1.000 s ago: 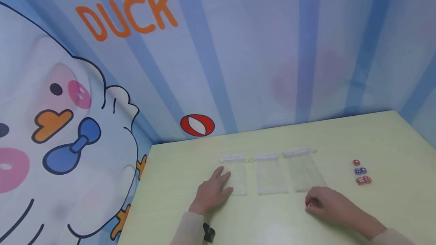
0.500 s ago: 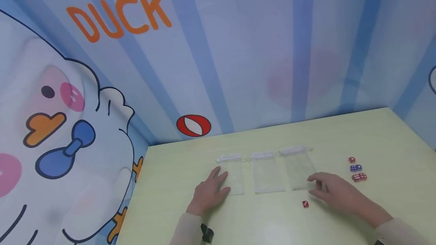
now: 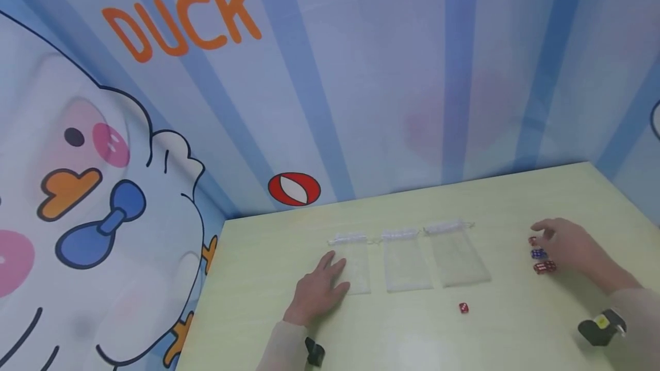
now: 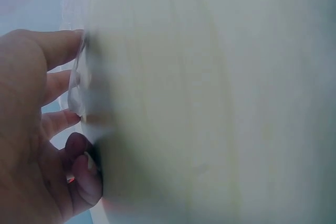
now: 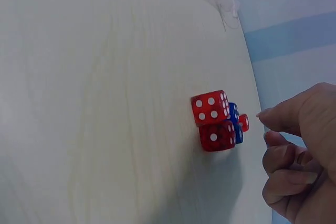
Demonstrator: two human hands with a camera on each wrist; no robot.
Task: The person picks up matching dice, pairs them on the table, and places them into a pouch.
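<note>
My left hand [image 3: 316, 293] rests with spread fingers on the edge of the leftmost of three sheer white drawstring pouches [image 3: 359, 268]. In the left wrist view, the fingertips of that hand [image 4: 31, 93] touch the thin mesh. My right hand [image 3: 574, 248] hovers over the dice at the right, thumb and forefinger apart beside the rearmost red die [image 3: 533, 241]. A blue pair [image 3: 538, 253] sits in front of that die, and a red pair [image 5: 212, 108] in front of the blue ones. One more red die [image 3: 463, 308] lies alone below the right pouch [image 3: 459, 257].
The middle pouch [image 3: 407, 265] lies flat between the other two on the pale yellow table [image 3: 392, 336]. Behind the table stands a striped blue backdrop [image 3: 381, 73] with a cartoon duck. Small dark cameras are strapped to both wrists.
My right hand has let go of a red die, leaving it in front of the right pouch, and has moved right and back to the other dice. My left hand stays put.
</note>
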